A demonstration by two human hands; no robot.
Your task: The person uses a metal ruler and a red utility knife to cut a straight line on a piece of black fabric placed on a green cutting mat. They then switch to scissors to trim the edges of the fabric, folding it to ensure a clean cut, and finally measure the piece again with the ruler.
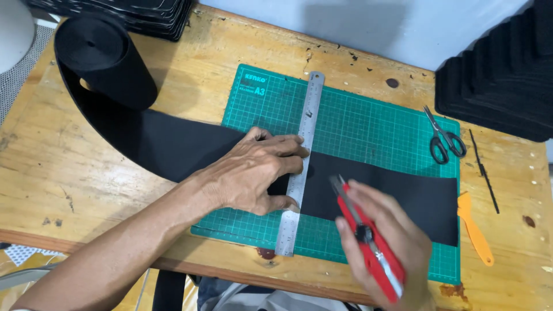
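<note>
My left hand (259,173) presses flat on a steel ruler (302,144) that lies across a wide black strip (403,190) unrolled from a black roll (101,55). The strip runs over a green cutting mat (368,121). My right hand (386,242) grips a red utility knife (368,245), its blade end raised just right of the ruler, above the strip.
Scissors (444,138) lie on the mat's right edge, with a thin black stick (484,173) and an orange plastic tool (475,227) beside them. Stacks of black cut pieces sit at the back right (501,80) and back left (138,14) of the wooden table (86,184).
</note>
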